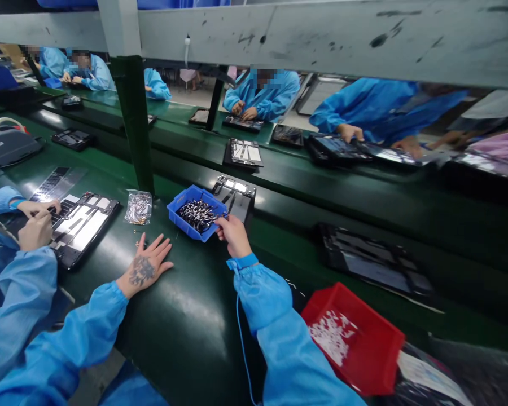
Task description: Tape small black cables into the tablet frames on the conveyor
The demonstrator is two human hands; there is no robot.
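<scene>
My left hand (148,266) lies flat on the green bench with its fingers spread, holding nothing. A few tiny brass-coloured pieces sit just beyond its fingertips, beside a clear plastic bag (138,207) of small metallic parts. My right hand (236,235) is closed at the right corner of a blue bin (186,228), thumb and fingers pinched over its rim. Many small black and silver parts (198,214) fill the bin; their kind is too small to tell. Behind the bin and my right hand, an opened tablet (242,197) is partly hidden.
A red bin (370,338) of small white pieces stands at the lower right. At left, a co-worker's hands (38,223) work beside an opened tablet (87,225). More tablets (376,265) lie along the line. A green post (133,124) and a grey overhead beam (322,36) cross the view.
</scene>
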